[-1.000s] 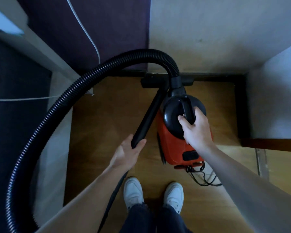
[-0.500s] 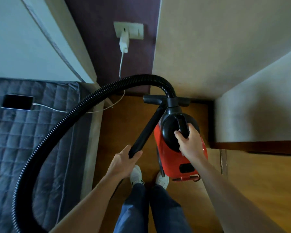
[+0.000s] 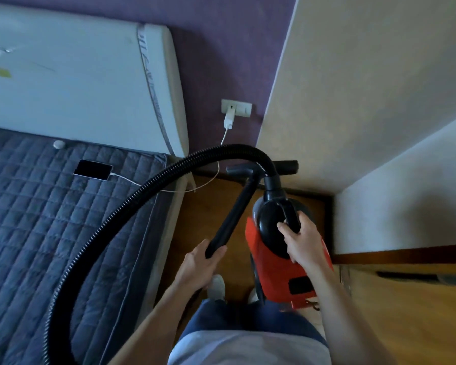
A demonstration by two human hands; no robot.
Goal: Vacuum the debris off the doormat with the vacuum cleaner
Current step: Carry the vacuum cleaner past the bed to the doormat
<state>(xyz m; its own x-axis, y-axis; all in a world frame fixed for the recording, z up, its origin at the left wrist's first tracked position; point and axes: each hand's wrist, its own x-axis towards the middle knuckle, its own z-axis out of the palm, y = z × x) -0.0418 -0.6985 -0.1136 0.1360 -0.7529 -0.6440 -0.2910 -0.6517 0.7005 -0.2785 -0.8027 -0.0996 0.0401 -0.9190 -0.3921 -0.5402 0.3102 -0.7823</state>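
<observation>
A red and black vacuum cleaner (image 3: 277,262) hangs in the air over the wooden floor, carried by its black top handle, which my right hand (image 3: 302,241) grips. My left hand (image 3: 199,264) holds the lower end of the black wand (image 3: 234,214). The wand runs up to the flat floor nozzle (image 3: 263,168) near the skirting board. A ribbed black hose (image 3: 121,225) loops from the vacuum's front out to the left and down past the frame edge. No doormat is in view.
A bed with a grey quilted cover (image 3: 50,219) fills the left; a phone (image 3: 93,169) lies on it, charging by a white cable from a wall socket (image 3: 236,109). A white headboard (image 3: 77,83) stands behind. Walls close in ahead and right. Wooden floor (image 3: 406,320) extends right.
The view has tilted upward and I have stood up, lifting the vacuum off the floor. The bed, phone and wall socket came into view. Both hands kept their grips.
</observation>
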